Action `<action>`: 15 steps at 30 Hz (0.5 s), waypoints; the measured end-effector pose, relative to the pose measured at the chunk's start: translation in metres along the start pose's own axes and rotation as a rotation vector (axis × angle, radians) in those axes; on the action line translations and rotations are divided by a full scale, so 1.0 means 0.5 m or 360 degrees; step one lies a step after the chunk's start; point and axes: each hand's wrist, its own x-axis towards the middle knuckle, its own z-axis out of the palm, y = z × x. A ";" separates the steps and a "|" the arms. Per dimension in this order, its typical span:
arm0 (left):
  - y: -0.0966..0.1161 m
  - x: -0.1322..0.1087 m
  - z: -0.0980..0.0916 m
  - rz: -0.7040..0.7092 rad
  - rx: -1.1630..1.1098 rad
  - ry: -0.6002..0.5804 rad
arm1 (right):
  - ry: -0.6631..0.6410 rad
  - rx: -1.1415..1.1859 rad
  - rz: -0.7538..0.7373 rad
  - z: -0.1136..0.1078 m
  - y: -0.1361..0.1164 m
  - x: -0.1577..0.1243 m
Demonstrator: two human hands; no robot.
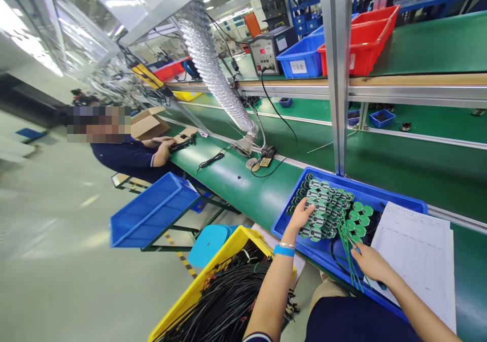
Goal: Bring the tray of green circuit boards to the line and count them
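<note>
My left hand [302, 214] rests with fingers curled on a heap of small round green circuit boards [323, 207] piled in a blue bin [395, 196] on the green bench. My right hand [370, 262] is closed on a bunch of thin green wires [348, 245] that run from the boards down over the bin's near wall. More loose round boards [360, 216] lie just right of the heap. A blue band sits on my left wrist [284, 250].
A printed paper sheet [418, 255] covers the bin's right half. A yellow bin of black cables [228, 294] stands below my left arm. An empty blue bin [152, 210] sits on a stand. Another person [133, 157] works further along the green bench [236, 179]. Red and blue bins [365, 37] fill the shelf.
</note>
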 end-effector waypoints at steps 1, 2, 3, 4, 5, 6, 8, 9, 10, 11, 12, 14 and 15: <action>-0.009 0.017 0.000 0.0018 0.0141 -0.0027 | -0.0010 -0.0071 0.0043 0.007 0.007 -0.002; -0.017 0.031 0.002 0.0033 0.0278 -0.0051 | -0.0015 -0.0126 0.0068 0.012 0.011 -0.005; -0.023 0.043 0.006 0.0046 0.0413 -0.0064 | -0.0022 -0.0168 0.0077 0.016 0.013 -0.008; -0.028 0.052 0.009 0.0062 0.0546 -0.0057 | -0.0028 -0.0198 0.0076 0.017 0.014 -0.011; -0.030 0.059 0.012 0.0081 0.0675 -0.0026 | -0.0034 -0.0220 0.0068 0.016 0.013 -0.013; -0.031 0.066 0.012 0.0103 0.0800 0.0028 | -0.0041 -0.0236 0.0060 0.014 0.012 -0.014; -0.029 0.078 0.007 0.0138 0.1025 0.0188 | -0.0049 -0.0254 0.0050 0.008 0.011 -0.013; -0.026 0.084 0.003 0.0143 0.1122 0.0278 | -0.0047 -0.0257 0.0048 0.006 0.011 -0.012; -0.024 0.091 -0.002 0.0139 0.1207 0.0358 | -0.0042 -0.0256 0.0045 0.004 0.011 -0.010; -0.023 0.097 -0.006 0.0129 0.1279 0.0421 | -0.0036 -0.0251 0.0040 0.004 0.011 -0.007; -0.023 0.103 -0.007 0.0117 0.1337 0.0464 | -0.0027 -0.0242 0.0029 0.004 0.011 -0.004; -0.026 0.113 -0.003 0.0097 0.1414 0.0494 | -0.0006 -0.0211 -0.0004 0.007 0.010 0.000; -0.029 0.117 0.001 0.0088 0.1432 0.0489 | 0.0006 -0.0190 -0.0024 0.009 0.009 0.002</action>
